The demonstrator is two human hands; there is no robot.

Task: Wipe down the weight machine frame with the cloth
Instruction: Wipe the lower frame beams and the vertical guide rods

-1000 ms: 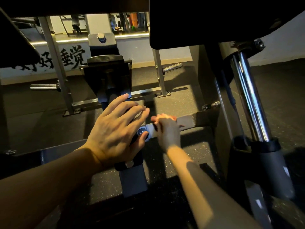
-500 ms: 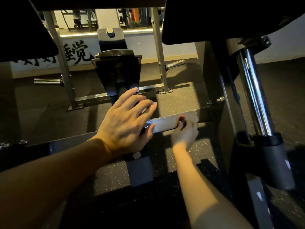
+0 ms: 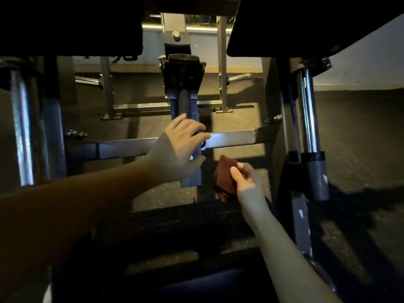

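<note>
A person's left hand [image 3: 181,147] rests flat, fingers spread and relaxed, on the joint where the grey crossbar [image 3: 231,138] of a weight machine meets a blue-grey beam [image 3: 191,179] running towards the camera. The right hand [image 3: 246,184] hangs just below the crossbar and apart from it, its thumb and curled fingers pinching a bunched reddish-brown cloth [image 3: 226,173]. The cloth sits in the air over the speckled rubber floor [image 3: 153,193], near the beam's right side, touching no part of the frame that can be made out. Right of the crossbar a chrome rod [image 3: 308,110] stands upright in a grey sleeve; left of it a second upright is blurred. Above the crossbar, two dark pads [image 3: 284,25] fill the top of the view, and beyond it a black bracket [image 3: 182,73] sits on the beam, with pale uprights and a lit wall behind.
</note>
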